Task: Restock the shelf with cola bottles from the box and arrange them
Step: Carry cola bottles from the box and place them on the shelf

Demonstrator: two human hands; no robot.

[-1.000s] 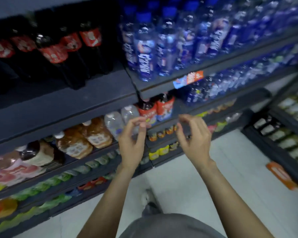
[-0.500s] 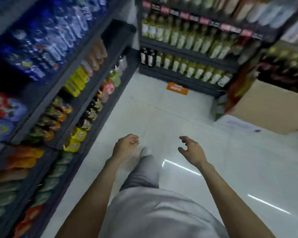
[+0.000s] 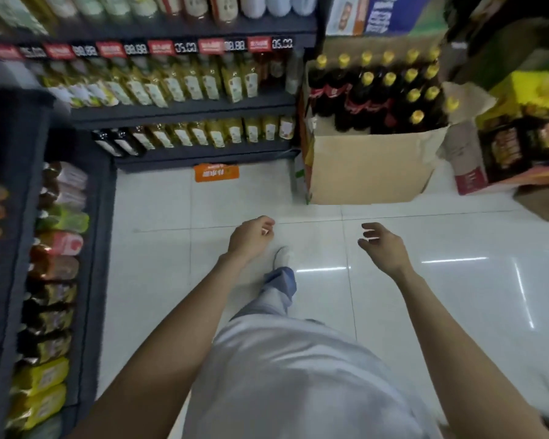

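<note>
White glossy tiled floor [image 3: 159,280], with light streaks reflected to the right of the right hand's fingers [image 3: 370,228]. Standing on it, beyond both sets of fingers: one open cardboard box [image 3: 368,166], flaps spread, holding upright dark cola bottles [image 3: 377,90] with yellow caps and red labels. Orange tag [image 3: 216,172] lying flat on the tiles, beyond the left hand's fingers [image 3: 265,221], against the foot of a dark shelf unit [image 3: 184,112] stocked with rows of yellow-liquid bottles. Second dark shelf unit [image 3: 4,280] left of the fingers, carrying assorted drinks. Further cartons [image 3: 542,201] at far right.
</note>
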